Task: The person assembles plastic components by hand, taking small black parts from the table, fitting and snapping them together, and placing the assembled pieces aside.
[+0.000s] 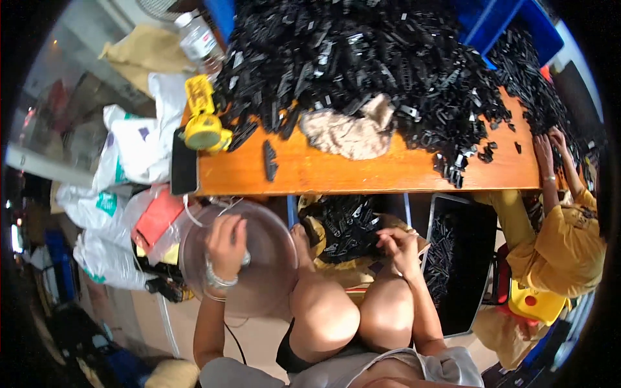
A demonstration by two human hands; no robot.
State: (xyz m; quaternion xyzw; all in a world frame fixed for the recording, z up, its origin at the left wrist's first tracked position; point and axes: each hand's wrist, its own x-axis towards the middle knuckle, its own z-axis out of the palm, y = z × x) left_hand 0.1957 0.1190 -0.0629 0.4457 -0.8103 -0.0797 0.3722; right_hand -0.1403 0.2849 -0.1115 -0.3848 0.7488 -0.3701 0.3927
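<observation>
My left hand (226, 247), with bracelets at the wrist, is raised above a round, translucent brownish shape (272, 284) beside my left knee. Its fingers curl inward, and whatever they hold, if anything, is hidden. Over my right knee hovers my right hand (402, 251). Its fingers are loosely bent and apart, with nothing visible between them. Just left of it, under the table edge, a box holds black plastic parts (346, 223). On the orange table (310, 178) lies a big heap of similar black parts (362, 52). One single black part (270, 160) lies separate near the front.
A crumpled beige cloth (352, 132), a yellow device (204, 126) and a clear bottle (199, 42) are on the table. White plastic bags (132, 149) crowd the left. A black bin (462, 258) stands at right. A person in yellow (559, 252) reaches into the heap's right end.
</observation>
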